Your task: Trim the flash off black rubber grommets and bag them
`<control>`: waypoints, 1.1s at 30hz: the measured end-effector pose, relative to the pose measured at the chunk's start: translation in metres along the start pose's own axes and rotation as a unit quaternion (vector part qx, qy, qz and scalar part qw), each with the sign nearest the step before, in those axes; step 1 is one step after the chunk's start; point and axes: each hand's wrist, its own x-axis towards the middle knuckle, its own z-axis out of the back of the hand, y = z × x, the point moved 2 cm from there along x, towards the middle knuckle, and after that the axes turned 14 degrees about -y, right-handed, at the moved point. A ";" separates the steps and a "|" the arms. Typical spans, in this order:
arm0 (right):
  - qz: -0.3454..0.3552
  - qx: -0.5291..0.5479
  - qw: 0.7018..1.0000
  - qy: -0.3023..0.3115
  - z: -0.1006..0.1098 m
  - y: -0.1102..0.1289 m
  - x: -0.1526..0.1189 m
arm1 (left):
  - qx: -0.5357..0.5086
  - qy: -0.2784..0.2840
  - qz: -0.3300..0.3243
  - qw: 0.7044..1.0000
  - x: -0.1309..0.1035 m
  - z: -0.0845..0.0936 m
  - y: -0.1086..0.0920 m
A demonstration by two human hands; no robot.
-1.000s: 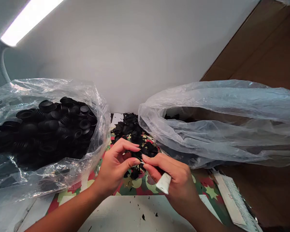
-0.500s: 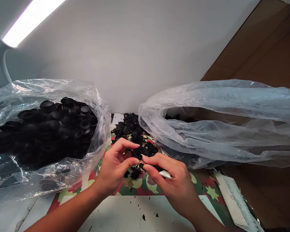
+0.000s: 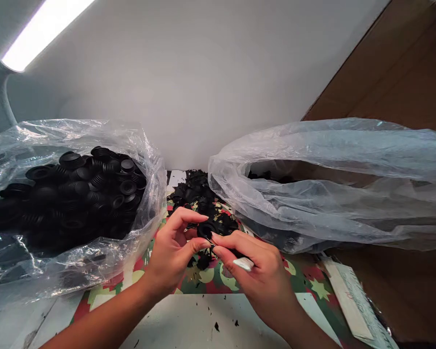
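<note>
Hands meet over the middle of the worktop, and between them sits one small black ring [image 3: 205, 230], tipped so that its hollow faces up toward the person. The left hand [image 3: 170, 251] has it pinched, thumb under the near edge and forefinger arched over the far edge. The right hand [image 3: 264, 270] is curled firmly around a tool [image 3: 244, 263], whose pale end pokes out of the grip on the near side; from where I stand I can't make out its working tip. That hand's thumb and forefinger come right up against the ring's near right edge.

Just beyond the grip lies a heap of black scraps [image 3: 192, 190], spilling over a red and green covering [image 3: 318, 290] printed with pale stars and moons. Left of the grip, a clear plastic bag [image 3: 154, 167] gapes wide, loaded with ribbed black pieces [image 3: 72, 189]. To the right of the grip slumps a cloudy plastic bag [image 3: 349, 141], a few dark bits showing inside its mouth. Nearer the person than the grip, a white board [image 3: 178, 322] carries loose black crumbs. Well above the grip and to its left, a lamp [image 3: 45, 31] glows.
</note>
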 end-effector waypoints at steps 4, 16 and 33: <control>0.010 0.012 1.000 0.005 0.003 -0.001 0.000 | 0.000 0.003 -0.002 1.000 0.000 -0.001 -0.001; 0.028 0.011 0.999 -0.012 0.001 -0.002 -0.003 | 0.004 0.015 -0.004 1.000 0.001 -0.001 -0.002; -0.225 -0.210 0.950 -0.046 0.058 -0.104 -0.053 | -0.019 0.047 0.007 0.999 0.007 0.002 0.004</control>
